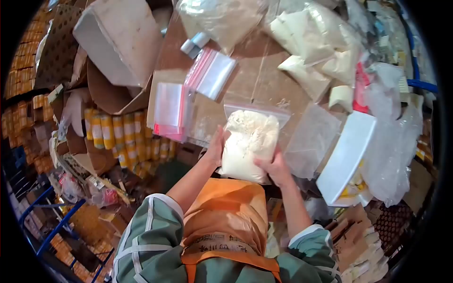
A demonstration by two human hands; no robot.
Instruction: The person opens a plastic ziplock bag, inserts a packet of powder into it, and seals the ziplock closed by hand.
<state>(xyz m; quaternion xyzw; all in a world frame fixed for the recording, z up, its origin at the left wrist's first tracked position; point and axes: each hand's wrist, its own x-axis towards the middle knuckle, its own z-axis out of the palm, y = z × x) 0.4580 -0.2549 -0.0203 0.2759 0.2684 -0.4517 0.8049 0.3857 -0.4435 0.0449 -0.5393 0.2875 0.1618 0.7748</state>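
Observation:
A clear zip-lock bag of pale cream powder (250,146) is held between my two hands at the table's near edge. My left hand (216,147) grips its left side, with the fingers partly hidden behind it. On the right side, my right hand (274,168) has its thumb laid over the front of the bag. The zip strip at the bag's top looks flat, but I cannot tell whether it is sealed. Beyond my left hand lie stacks of flat zip-lock bags (214,75) with red edges. A loose clear plastic sheet (314,137) lies right of my right hand.
Several filled powder bags (311,42) are heaped at the back right of the brown tabletop (264,70). A white plastic tub (348,158) lies tilted at the right edge. Yellow-capped jars (120,134) stand in a carton at left, below a large white container (120,42).

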